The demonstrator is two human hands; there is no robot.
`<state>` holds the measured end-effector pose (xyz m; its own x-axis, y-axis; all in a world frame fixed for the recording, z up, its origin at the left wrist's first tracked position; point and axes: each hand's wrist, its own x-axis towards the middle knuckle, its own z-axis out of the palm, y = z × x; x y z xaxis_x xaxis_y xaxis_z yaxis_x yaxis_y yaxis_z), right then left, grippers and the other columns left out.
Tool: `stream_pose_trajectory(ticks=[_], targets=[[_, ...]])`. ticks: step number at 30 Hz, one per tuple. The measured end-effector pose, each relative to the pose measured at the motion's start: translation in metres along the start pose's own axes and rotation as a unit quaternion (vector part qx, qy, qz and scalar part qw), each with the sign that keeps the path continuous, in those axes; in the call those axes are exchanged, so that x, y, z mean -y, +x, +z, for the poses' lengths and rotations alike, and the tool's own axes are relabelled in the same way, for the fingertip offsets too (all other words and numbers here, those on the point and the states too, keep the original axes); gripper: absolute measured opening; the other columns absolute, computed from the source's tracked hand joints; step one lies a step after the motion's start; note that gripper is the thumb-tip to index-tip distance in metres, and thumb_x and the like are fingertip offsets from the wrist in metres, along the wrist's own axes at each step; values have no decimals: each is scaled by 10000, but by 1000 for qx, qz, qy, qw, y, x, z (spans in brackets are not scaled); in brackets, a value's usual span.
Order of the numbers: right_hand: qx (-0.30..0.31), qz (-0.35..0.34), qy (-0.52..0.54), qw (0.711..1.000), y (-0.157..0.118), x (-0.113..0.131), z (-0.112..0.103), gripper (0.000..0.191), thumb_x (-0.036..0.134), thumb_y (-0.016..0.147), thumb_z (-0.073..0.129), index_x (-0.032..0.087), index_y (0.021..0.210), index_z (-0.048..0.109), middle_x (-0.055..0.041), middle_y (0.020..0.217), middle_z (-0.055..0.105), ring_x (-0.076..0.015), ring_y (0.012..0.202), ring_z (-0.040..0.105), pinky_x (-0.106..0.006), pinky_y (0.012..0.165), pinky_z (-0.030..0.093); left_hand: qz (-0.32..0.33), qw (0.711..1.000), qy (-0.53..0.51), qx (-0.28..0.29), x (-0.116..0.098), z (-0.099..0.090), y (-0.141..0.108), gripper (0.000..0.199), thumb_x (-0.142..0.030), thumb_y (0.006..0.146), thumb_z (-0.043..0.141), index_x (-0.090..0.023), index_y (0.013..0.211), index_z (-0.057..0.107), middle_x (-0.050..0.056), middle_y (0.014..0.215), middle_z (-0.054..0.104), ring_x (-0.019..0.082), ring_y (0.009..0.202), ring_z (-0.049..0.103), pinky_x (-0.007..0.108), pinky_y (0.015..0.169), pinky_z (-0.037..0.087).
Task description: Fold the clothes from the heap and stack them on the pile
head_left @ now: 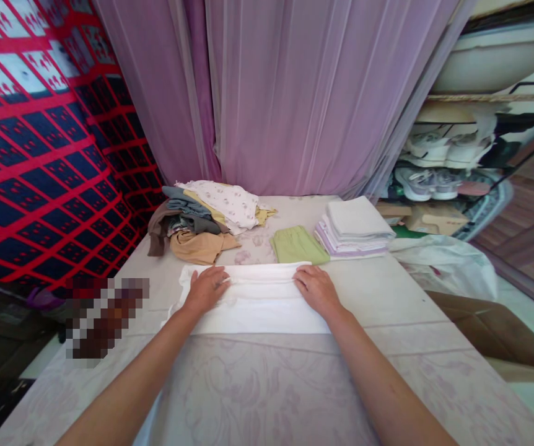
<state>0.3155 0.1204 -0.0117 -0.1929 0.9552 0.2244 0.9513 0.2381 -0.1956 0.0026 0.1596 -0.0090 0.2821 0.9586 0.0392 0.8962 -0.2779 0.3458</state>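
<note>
A white cloth (262,316) lies across the patterned table cover (267,390), its far part folded over in a band. My left hand (207,288) rests on the left end of that band, fingers bent over the fabric. At the band's right end, my right hand (316,286) has its fingertips on the cloth, fingers close together. Just beyond my right hand sits a folded green cloth (298,244). Beside it on the right is a stack of folded white and lilac cloths (357,228).
A loose heap of clothes (202,214) is at the back left. Purple curtains (285,93) hang behind the table. On the right stand a shoe rack (448,164), a white plastic bag (453,260) and a brown box (499,328). Red-and-navy patterned fabric (39,155) hangs on the left.
</note>
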Motion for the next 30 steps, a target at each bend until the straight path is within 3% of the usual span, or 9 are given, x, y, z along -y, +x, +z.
stream_pose_trajectory(ticks=[5, 10, 13, 16, 19, 22, 27, 30], targets=[[-11, -16, -1, 1000, -4, 2, -3, 171, 222, 882, 503, 215, 866, 674, -54, 1071, 653, -193, 996, 552, -312, 871, 380, 8, 1000, -20, -11, -6, -7, -4, 182, -324, 860, 477, -273, 906, 646, 28, 1250, 617, 264, 1209, 505, 625, 1047, 199], [25, 0, 9, 1000, -7, 5, -10, 174, 208, 867, 496, 209, 887, 669, -45, 1058, 668, -185, 1007, 567, -301, 865, 382, 27, 999, 8, 27, -4, -10, -11, 250, -378, 840, 504, -274, 1026, 634, 51, 1306, 580, 278, 1261, 454, 631, 1063, 164], [17, 22, 21, 999, 0, 17, -17, 259, 215, 896, 425, 205, 1003, 661, -58, 1092, 673, -185, 1022, 581, -311, 889, 391, 39, 999, 4, 11, -5, -16, -2, 344, -439, 892, 398, -268, 1059, 645, 49, 1230, 636, 232, 1187, 528, 495, 1092, 247], [29, -20, 39, 999, 13, 39, -14, 372, 267, 943, 328, 198, 1178, 608, -75, 1229, 624, -187, 1142, 539, -337, 994, 350, 69, 997, 27, 19, -6, -16, 12, 459, -421, 931, 287, -224, 1175, 623, 73, 1295, 592, 213, 1247, 481, 384, 1087, 294], [103, -95, 46, 989, 21, 53, 1, 483, 391, 947, 320, 189, 1365, 454, -79, 1446, 424, -204, 1344, 344, -409, 1108, 224, 67, 992, 82, 72, -7, -6, 16, 541, -479, 916, 326, -210, 1364, 465, 91, 1471, 387, 273, 1376, 298, 504, 1112, 200], [146, -88, 32, 985, 14, 43, 13, 578, 472, 944, 278, 175, 1437, 337, -83, 1519, 281, -202, 1402, 223, -452, 1139, 137, 41, 989, 108, 89, -6, 5, 11, 610, -554, 900, 345, -269, 1439, 334, 74, 1532, 251, 309, 1411, 192, 629, 1081, 108], [121, -2, -8, 993, -10, 6, 14, 563, 446, 953, 240, 175, 1438, 336, -81, 1517, 283, -206, 1401, 223, -482, 1133, 127, 26, 989, 112, 97, -9, 9, 7, 621, -590, 897, 332, -314, 1451, 292, 68, 1545, 207, 330, 1417, 151, 702, 1039, 40], [102, 31, -24, 994, -16, -1, 14, 539, 427, 952, 251, 195, 1427, 357, -78, 1514, 294, -216, 1395, 234, -496, 1118, 159, 19, 988, 103, 111, -14, 7, 10, 640, -609, 890, 323, -317, 1457, 270, 61, 1553, 176, 342, 1421, 120, 728, 1018, 14]])
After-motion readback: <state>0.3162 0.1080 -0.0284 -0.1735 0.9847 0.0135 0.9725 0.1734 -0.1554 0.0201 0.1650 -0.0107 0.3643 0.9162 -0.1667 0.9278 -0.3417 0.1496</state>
